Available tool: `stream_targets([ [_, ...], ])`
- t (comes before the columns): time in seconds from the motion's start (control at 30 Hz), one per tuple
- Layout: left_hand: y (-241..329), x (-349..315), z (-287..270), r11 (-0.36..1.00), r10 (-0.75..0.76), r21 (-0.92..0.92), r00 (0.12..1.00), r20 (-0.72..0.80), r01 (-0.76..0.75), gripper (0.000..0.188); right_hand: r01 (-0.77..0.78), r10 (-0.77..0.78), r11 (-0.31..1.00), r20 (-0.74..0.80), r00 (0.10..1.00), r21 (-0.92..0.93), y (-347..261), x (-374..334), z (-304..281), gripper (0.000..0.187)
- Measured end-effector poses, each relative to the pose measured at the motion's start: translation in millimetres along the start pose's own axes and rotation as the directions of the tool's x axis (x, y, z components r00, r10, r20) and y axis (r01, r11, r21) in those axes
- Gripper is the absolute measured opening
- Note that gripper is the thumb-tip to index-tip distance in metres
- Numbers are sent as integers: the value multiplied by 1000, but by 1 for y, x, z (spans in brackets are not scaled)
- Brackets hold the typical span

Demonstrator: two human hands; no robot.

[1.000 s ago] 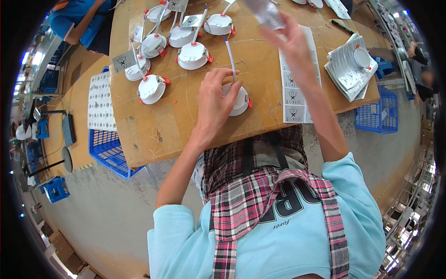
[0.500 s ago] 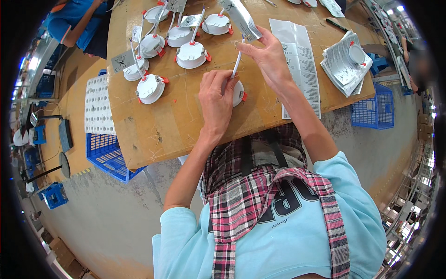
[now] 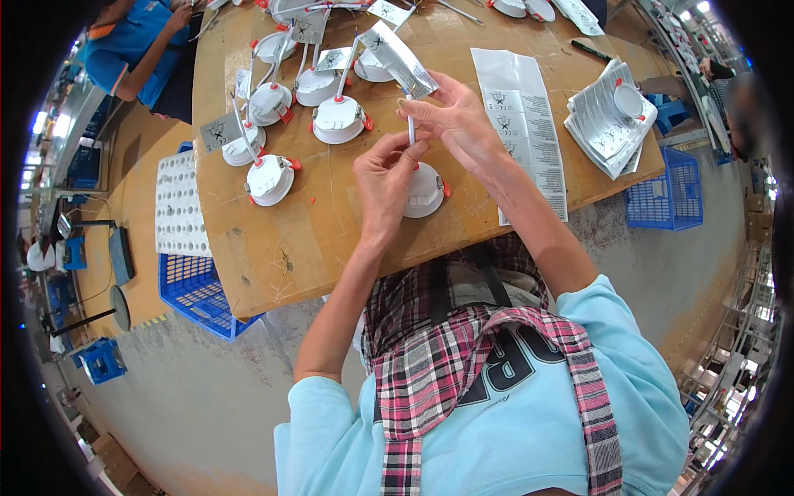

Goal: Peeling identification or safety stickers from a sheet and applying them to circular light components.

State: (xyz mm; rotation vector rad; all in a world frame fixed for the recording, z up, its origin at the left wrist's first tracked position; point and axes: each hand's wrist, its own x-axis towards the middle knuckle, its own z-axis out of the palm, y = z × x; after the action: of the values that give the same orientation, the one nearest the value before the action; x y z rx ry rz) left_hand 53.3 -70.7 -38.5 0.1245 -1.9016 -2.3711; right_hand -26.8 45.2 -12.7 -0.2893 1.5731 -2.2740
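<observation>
A round white downlight (image 3: 423, 192) with red spring clips lies on the cardboard-covered table, close to its front edge. Its white cable (image 3: 411, 126) stands up, pinched in the fingers of my left hand (image 3: 383, 183) above the lamp. My right hand (image 3: 465, 124) grips a silver printed label (image 3: 399, 58) by its lower end, right at the cable's top. Whether the label touches the cable is hard to make out. To the left, several similar downlights (image 3: 337, 120) sit with cables raised, some with silver tags (image 3: 222, 132) on them.
A long printed label sheet (image 3: 529, 136) lies right of my hands. Beyond it is a stack of label sheets (image 3: 608, 124) with a small white lamp (image 3: 628, 101) on top, near a black pen (image 3: 590, 51). Blue crates (image 3: 198, 289) flank the table. Another person (image 3: 136, 58) works at far left.
The silver label has come down and to the left with my right hand. My left hand's fingers now pinch the cable higher above the lamp, and more of the lamp shows.
</observation>
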Motion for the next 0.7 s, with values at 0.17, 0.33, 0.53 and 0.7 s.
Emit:
stream_targets([
  [0.17, 5, -3, 9, 997, -62, 42, 993, -95, 67, 23, 42, -48, 997, -88, 995, -60, -6, 6, -17, 53],
  [0.33, 14, -4, -10, 999, -10, -38, 995, -95, 7, 44, 206, -234, 894, -23, 972, -398, -60, -4, -45, 35],
  [0.53, 56, -7, -40, 976, 31, -215, 999, 28, -24, 73, 44, 23, 666, 80, 997, -745, -97, -47, -23, 21],
  [0.7, 70, -8, -35, 964, -214, -114, 956, 202, 240, 57, 156, -91, 651, 128, 988, -743, -88, -56, -11, 26],
])
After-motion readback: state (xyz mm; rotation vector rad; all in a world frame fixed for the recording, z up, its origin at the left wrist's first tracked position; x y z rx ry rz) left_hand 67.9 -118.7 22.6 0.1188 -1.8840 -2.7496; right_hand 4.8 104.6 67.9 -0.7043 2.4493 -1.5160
